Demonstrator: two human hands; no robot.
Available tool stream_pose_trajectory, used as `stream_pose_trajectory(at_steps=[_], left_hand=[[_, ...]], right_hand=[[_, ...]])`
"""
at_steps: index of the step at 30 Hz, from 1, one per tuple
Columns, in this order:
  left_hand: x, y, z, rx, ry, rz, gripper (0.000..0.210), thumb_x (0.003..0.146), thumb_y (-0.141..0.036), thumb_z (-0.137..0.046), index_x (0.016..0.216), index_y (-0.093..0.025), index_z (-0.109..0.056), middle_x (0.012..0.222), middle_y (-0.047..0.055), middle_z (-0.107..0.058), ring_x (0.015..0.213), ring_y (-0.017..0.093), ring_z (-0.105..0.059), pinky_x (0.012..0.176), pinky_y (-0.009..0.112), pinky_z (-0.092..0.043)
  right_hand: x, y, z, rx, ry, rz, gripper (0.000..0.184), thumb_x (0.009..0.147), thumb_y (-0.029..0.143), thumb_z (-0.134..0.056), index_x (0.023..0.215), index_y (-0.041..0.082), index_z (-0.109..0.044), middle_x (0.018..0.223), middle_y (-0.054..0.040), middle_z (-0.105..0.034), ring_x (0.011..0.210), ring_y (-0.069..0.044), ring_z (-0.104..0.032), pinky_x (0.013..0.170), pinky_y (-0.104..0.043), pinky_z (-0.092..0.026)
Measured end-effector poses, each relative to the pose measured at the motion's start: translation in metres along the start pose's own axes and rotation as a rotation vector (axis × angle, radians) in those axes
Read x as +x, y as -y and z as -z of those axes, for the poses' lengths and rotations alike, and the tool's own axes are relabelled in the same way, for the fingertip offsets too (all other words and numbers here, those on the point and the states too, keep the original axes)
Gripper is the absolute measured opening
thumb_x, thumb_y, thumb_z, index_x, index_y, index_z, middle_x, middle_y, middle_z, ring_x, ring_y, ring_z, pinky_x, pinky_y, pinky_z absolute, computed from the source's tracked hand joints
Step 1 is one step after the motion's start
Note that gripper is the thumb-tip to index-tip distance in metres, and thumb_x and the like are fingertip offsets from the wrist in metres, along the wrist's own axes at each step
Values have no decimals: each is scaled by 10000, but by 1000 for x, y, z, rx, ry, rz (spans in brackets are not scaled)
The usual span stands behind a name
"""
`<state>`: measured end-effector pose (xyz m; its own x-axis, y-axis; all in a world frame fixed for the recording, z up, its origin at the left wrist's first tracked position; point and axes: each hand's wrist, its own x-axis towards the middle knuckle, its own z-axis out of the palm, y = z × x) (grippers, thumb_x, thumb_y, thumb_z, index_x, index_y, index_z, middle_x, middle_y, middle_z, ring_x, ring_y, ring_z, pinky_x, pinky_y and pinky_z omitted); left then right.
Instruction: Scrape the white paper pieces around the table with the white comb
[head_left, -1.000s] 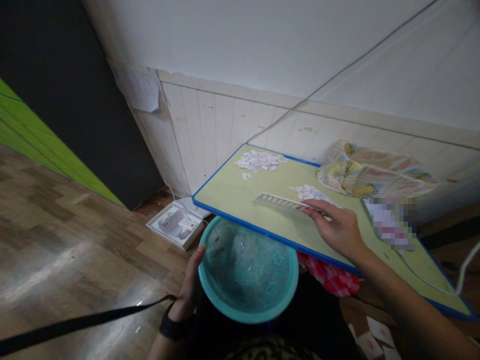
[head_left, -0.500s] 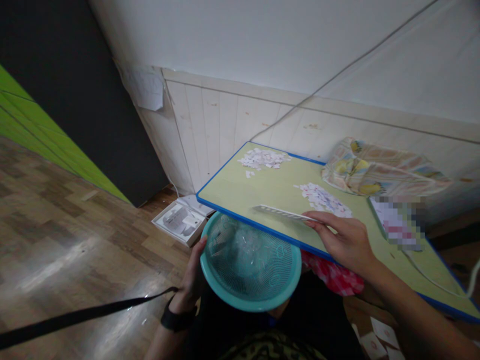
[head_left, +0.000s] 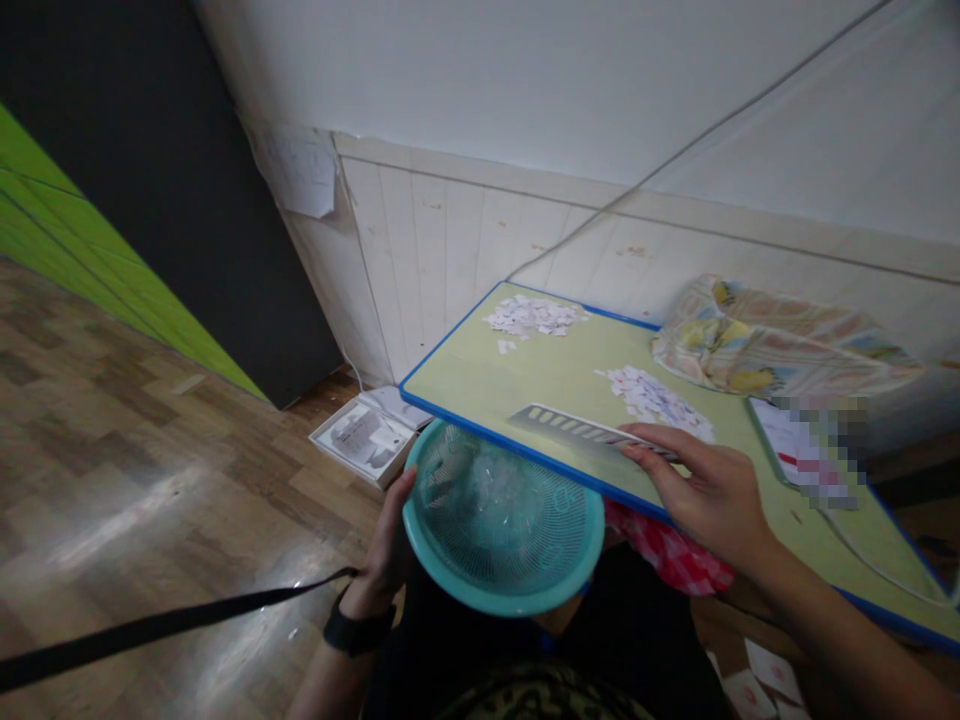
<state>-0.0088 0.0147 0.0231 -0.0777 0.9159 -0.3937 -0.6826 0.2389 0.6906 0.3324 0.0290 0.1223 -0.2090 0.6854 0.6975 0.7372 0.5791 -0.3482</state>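
Note:
My left hand [head_left: 390, 540] grips the left rim of a teal mesh plastic basket [head_left: 504, 604], its thumb over the edge. The basket is just below the near edge of a small yellow-green table [head_left: 457, 375] with a blue border. Clear, shiny bits [head_left: 495, 485] lie in the bottom of the basket. In my right hand [head_left: 709, 485] is a flat white slotted strip [head_left: 577, 425], pinched at its right end and pointing left above the tabletop near the front edge. Beyond it lie a pile of white paper pieces [head_left: 660, 400] and a second paper pile [head_left: 532, 315] further back.
A patterned cloth [head_left: 765, 340] sits at the table's back right, with a phone [head_left: 780, 440] and a white cable [head_left: 870, 565] nearby. An open white box [head_left: 364, 440] rests on the wooden floor to the left. Red checked fabric [head_left: 675, 550] hangs below the table edge.
The slotted strip has tilted, so more of its slotted face shows. My right hand has shifted slightly right in the view. The left hand keeps its hold on the basket.

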Motion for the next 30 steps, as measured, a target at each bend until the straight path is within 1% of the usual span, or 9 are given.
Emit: stream_pose_trajectory(at_steps=[3,5,9,12,14,17,20,24,30], left_hand=[[0,0,1,-6,1,8,585,620,-614,-1090,1032,-228,-936,1022,67,-933,1173,398,-860,1298,498,-537],[0,0,3,-3,6,1,573,670,-612,-1065,1064,-217,-934,1064,90,-934,1274,424,-828,1319,519,-514],[2,2,5,-7,23,-22,495,775,-583,-1007,1103,-222,-927,1194,105,-927,1462,440,-729,1363,526,-465],[3,2,5,2,33,-18,498,789,-603,-994,1113,-231,-928,1231,101,-922,1528,438,-678,1388,518,-430],[3,0,5,17,35,-18,542,764,-621,-1009,1131,-231,-926,1237,104,-921,1532,442,-673,1395,527,-417],[2,-2,5,39,22,-5,570,721,-652,-1025,1101,-239,-926,1172,96,-931,1502,451,-697,1408,562,-387],[2,-2,8,49,-5,-12,544,683,-651,-1042,1028,-247,-926,1104,83,-937,1468,456,-723,1426,567,-345],[4,-1,13,65,-8,-31,549,749,-655,-997,1096,-235,-933,1167,97,-932,1458,447,-732,1400,555,-402],[2,-3,13,46,24,-65,555,785,-609,-999,1189,-236,-926,1236,80,-923,1410,408,-766,1363,505,-465]], right_hand=[[3,1,0,13,20,-7,148,1037,317,-768,1120,383,-871,1030,-9,-913,802,-270,-881,626,-348,-679],[9,-2,-5,-9,-8,-30,132,1041,346,-765,1110,375,-874,1034,-16,-913,806,-274,-878,676,-367,-695],[35,-21,-29,-58,-88,-74,180,1053,377,-727,1128,318,-880,1110,-50,-914,922,-297,-885,807,-405,-704],[53,-36,-49,-70,-63,-91,222,1057,370,-701,1154,284,-881,1102,-64,-914,824,-274,-865,741,-384,-673],[57,-40,-54,-78,-39,-82,225,1058,360,-699,1163,279,-881,1081,-58,-914,786,-258,-856,720,-366,-661],[49,-38,-47,-87,-25,-29,209,1060,335,-716,1175,278,-881,1108,-52,-915,857,-259,-876,744,-345,-667],[34,-32,-29,-84,-13,32,178,1059,298,-739,1161,270,-882,1092,-50,-917,873,-254,-886,723,-315,-665],[23,-24,-10,-56,14,62,145,1042,255,-776,1142,283,-877,1054,-28,-917,848,-239,-886,709,-289,-668],[19,-15,-9,-32,5,82,154,1045,226,-775,1150,283,-871,1048,-19,-918,825,-226,-884,713,-280,-675]])
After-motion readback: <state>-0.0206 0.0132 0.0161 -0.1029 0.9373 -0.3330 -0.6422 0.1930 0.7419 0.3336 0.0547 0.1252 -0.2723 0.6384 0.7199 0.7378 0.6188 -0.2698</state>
